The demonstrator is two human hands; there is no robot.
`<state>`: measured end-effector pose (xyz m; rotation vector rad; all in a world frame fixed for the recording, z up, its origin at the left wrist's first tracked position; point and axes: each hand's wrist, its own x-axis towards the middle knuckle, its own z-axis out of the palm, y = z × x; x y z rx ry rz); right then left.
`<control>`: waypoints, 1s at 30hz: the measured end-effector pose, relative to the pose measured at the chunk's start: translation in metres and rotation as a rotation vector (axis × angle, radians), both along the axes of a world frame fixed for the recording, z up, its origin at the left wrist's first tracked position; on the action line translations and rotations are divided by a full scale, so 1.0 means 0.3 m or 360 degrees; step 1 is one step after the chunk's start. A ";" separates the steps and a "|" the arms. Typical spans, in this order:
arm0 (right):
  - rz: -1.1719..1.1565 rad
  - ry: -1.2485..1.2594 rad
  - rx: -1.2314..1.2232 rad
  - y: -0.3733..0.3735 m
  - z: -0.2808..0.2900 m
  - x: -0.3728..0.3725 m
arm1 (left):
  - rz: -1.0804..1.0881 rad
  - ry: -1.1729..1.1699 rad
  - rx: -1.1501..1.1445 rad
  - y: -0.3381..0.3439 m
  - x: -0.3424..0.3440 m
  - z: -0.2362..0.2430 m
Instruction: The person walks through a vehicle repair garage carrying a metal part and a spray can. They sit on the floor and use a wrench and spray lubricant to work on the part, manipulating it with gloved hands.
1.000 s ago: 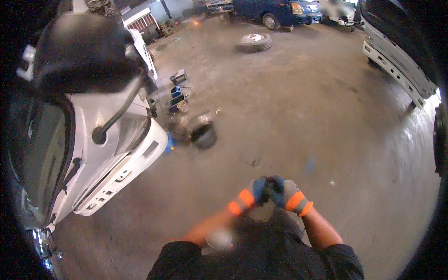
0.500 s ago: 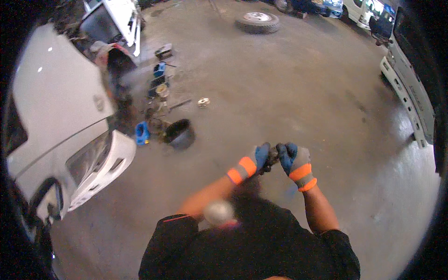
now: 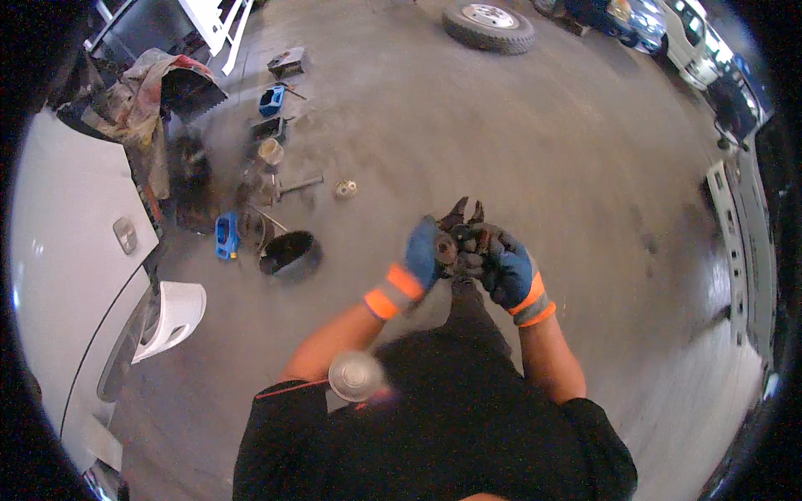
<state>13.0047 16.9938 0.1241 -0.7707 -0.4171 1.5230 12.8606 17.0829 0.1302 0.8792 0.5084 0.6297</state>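
Both of my hands wear blue and grey gloves with orange cuffs and are closed around a dark, dirty metal car part [image 3: 454, 219], held up in front of my body. Two pointed prongs stick up from its far end, and a round, hole-like spot shows by my left glove. My left hand [image 3: 423, 253] grips its left side. On the other side, my right hand [image 3: 510, 271] has its fingers curled against the part; its fingertips are partly lost among dark shapes. The exact kind of part cannot be made out.
On the floor to the left lie a black bucket [image 3: 291, 255], a blue holder [image 3: 226, 235], a hammer [image 3: 299, 184] and a small round metal piece [image 3: 346, 189]. A white car body [image 3: 75, 250] borders the left. A wheel [image 3: 489, 27] lies far ahead; a pale vehicle [image 3: 739, 242] stands right.
My hands have come forward and slightly left with the metal part, and its prongs now show above the gloves. The view has shifted, so the floor items appear farther left.
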 end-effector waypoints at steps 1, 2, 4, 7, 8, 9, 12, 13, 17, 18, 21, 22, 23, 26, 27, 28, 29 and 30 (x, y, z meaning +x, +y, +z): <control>0.0094 0.0176 0.0066 0.095 -0.007 0.041 | 0.0099 -0.0025 -0.0005 0.080 0.036 0.003; 0.0151 0.0087 -0.0035 0.198 0.010 0.087 | 0.0197 -0.0051 -0.0011 0.160 0.074 0.004; 0.0395 0.0176 0.0042 0.397 0.006 0.195 | 0.0395 -0.0113 -0.0022 0.317 0.155 0.017; 0.0647 0.0100 0.0024 0.696 0.029 0.324 | 0.0627 -0.0075 -0.0016 0.557 0.238 0.074; 0.0710 0.0034 -0.0026 0.784 0.038 0.353 | 0.0650 -0.0161 -0.0072 0.628 0.253 0.081; 0.0750 -0.0325 0.0094 0.880 0.045 0.371 | 0.0667 -0.0245 -0.0124 0.704 0.267 0.090; 0.0896 -0.0938 0.0409 1.184 0.040 0.425 | 0.0594 -0.0889 -0.0307 0.977 0.315 0.056; 0.0946 -0.1054 0.0516 1.289 0.034 0.440 | 0.0572 -0.1089 -0.0335 1.083 0.314 0.039; 0.1235 -0.0658 0.0116 1.608 0.054 0.394 | 0.1143 0.0065 0.0698 1.503 0.276 -0.226; 0.1392 -0.0734 0.0130 1.693 0.049 0.378 | 0.1251 0.0492 0.0958 1.602 0.256 -0.271; 0.1569 -0.1058 0.0690 1.993 0.039 0.245 | 0.1378 0.0775 0.1053 1.899 0.172 -0.353; 0.1734 -0.1136 0.0873 2.119 0.024 0.193 | 0.1520 0.0430 0.0744 2.028 0.162 -0.393; 0.1888 -0.1224 0.1049 2.239 0.024 0.153 | 0.1597 0.0137 0.0427 2.158 0.137 -0.437; 0.2089 -0.1201 0.1235 2.560 0.118 0.017 | 0.1733 -0.0341 -0.0202 2.537 0.042 -0.490; 0.2105 -0.1148 0.1254 2.655 0.133 -0.032 | 0.1737 -0.0355 -0.0285 2.633 -0.005 -0.497; 0.2121 -0.0966 0.1234 2.750 0.080 -0.081 | 0.1745 -0.0334 -0.0293 2.739 -0.034 -0.489; 0.2172 -0.1011 0.1208 2.843 0.076 -0.122 | 0.1761 -0.0303 -0.0318 2.832 -0.071 -0.495; 0.2225 -0.1058 0.1183 2.936 0.081 -0.156 | 0.1793 -0.0272 -0.0348 2.907 -0.109 -0.504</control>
